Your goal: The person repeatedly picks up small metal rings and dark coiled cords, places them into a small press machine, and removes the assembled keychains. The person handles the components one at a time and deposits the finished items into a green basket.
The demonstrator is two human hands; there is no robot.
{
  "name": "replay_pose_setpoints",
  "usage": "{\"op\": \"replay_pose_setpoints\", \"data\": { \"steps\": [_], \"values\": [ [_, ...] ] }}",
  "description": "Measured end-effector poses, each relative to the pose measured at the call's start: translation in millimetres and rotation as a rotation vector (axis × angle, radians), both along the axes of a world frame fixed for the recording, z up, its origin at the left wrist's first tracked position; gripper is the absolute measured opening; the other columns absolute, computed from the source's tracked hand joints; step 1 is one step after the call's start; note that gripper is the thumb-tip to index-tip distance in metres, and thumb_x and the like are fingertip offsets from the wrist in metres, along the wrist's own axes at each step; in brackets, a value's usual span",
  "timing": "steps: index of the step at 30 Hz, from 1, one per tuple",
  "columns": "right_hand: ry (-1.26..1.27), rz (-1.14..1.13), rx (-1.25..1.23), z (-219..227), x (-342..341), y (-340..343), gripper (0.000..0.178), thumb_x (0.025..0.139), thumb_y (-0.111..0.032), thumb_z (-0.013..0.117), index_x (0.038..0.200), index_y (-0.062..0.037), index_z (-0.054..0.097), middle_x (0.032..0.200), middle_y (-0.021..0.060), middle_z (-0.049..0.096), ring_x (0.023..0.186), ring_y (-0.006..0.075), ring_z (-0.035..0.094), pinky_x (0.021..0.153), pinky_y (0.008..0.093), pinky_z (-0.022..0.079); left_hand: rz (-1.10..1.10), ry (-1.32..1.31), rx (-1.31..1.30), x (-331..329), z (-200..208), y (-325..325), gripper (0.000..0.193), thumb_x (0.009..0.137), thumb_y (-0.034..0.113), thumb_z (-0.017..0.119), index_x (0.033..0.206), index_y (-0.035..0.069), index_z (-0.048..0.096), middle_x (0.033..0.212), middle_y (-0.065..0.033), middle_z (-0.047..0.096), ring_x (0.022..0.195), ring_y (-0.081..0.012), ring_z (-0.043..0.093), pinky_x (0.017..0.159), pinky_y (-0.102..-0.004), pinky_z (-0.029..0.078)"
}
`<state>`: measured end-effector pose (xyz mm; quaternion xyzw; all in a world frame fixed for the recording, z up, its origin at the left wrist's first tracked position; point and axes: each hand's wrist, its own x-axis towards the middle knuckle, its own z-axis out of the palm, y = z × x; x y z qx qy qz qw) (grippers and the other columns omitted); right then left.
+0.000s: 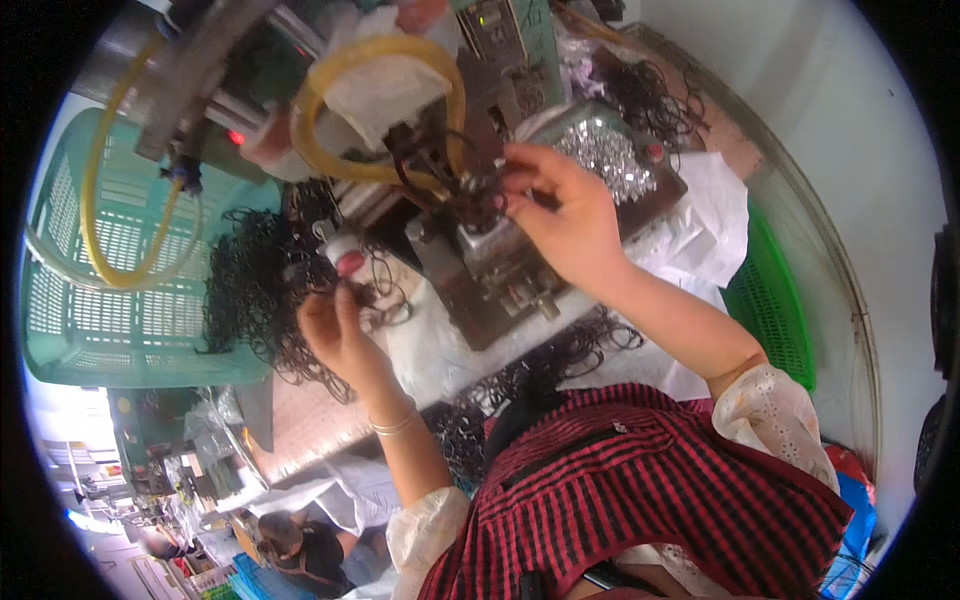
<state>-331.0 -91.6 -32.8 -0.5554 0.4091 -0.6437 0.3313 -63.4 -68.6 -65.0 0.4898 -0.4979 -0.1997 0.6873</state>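
My right hand (568,218) is at the working point of a small bench press (480,250), its thumb and forefinger pinched together beside the tooling. What lies between those fingertips is too small and blurred to name. My left hand (338,338) is lower on the left, fingers curled, by a white round part with a red end (348,262). Thin black loops (385,290) lie right beside its fingertips; whether it grips one is not clear. A tray of small shiny metal pieces (605,155) stands just beyond my right hand.
A heap of black bands (250,285) spills from a pale green basket (120,330) on the left. Yellow hose (310,130) loops over the press. More black bands (650,90) lie behind the tray. A bright green basket (770,300) stands at right; another person (310,555) sits lower left.
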Motion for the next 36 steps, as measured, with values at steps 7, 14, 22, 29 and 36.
{"op": "replay_pose_setpoints", "data": {
  "steps": [7, 14, 22, 29, 36],
  "values": [
    [-0.128, 0.188, 0.147, 21.4, 7.0, 4.4, 0.045, 0.084, 0.003, 0.066, 0.128, -0.0005, 0.056, 0.099, 0.0093, 0.069, 0.090, 0.0119, 0.065, 0.083, 0.0270, 0.050, -0.166, -0.101, -0.465, -59.3, 116.9, 14.0, 0.021, 0.089, -0.002, 0.060, 0.108, -0.002, 0.051, 0.098, -0.0168, 0.063, 0.082, -0.0238, 0.065, 0.076, -0.0334, 0.057],
    [0.250, 0.143, -0.006, 20.3, -39.1, 14.7, 0.038, 0.080, -0.008, 0.072, 0.118, -0.0066, 0.066, 0.122, 0.0177, 0.062, 0.112, 0.0288, 0.063, 0.089, 0.0369, 0.052, -0.316, -0.053, -0.178, -71.8, 116.8, 39.2, 0.024, 0.084, -0.012, 0.063, 0.102, -0.003, 0.051, 0.096, -0.0197, 0.065, 0.089, -0.0279, 0.068, 0.076, -0.0330, 0.059],
    [1.014, -0.486, -0.011, -58.9, -107.9, -33.4, 0.022, 0.077, -0.017, 0.075, 0.098, -0.0093, 0.072, 0.125, 0.0199, 0.059, 0.123, 0.0389, 0.051, 0.099, 0.0433, 0.046, -0.346, -0.189, -0.091, -115.6, 101.7, 6.3, 0.014, 0.086, -0.007, 0.069, 0.097, -0.005, 0.061, 0.093, -0.0071, 0.070, 0.081, -0.0069, 0.063, 0.071, -0.0202, 0.053],
    [1.029, -0.539, -0.002, -66.3, -91.9, -32.7, 0.025, 0.078, -0.025, 0.078, 0.096, -0.0087, 0.070, 0.131, 0.0185, 0.056, 0.126, 0.0386, 0.049, 0.098, 0.0463, 0.046, -0.230, -0.355, -0.048, -124.2, 108.7, 4.6, 0.017, 0.084, 0.000, 0.074, 0.098, -0.003, 0.066, 0.084, -0.0054, 0.069, 0.075, -0.0085, 0.064, 0.067, -0.0229, 0.053],
    [1.018, -0.491, -0.119, -61.3, -97.6, -34.5, 0.016, 0.080, -0.008, 0.067, 0.096, -0.0043, 0.069, 0.119, 0.0142, 0.064, 0.112, 0.0357, 0.058, 0.094, 0.0442, 0.049, -0.287, -0.274, -0.105, -118.3, 94.1, 22.1, 0.020, 0.084, -0.001, 0.071, 0.103, -0.002, 0.064, 0.097, -0.0130, 0.070, 0.084, -0.0194, 0.070, 0.075, -0.0280, 0.055]
  ]
}}
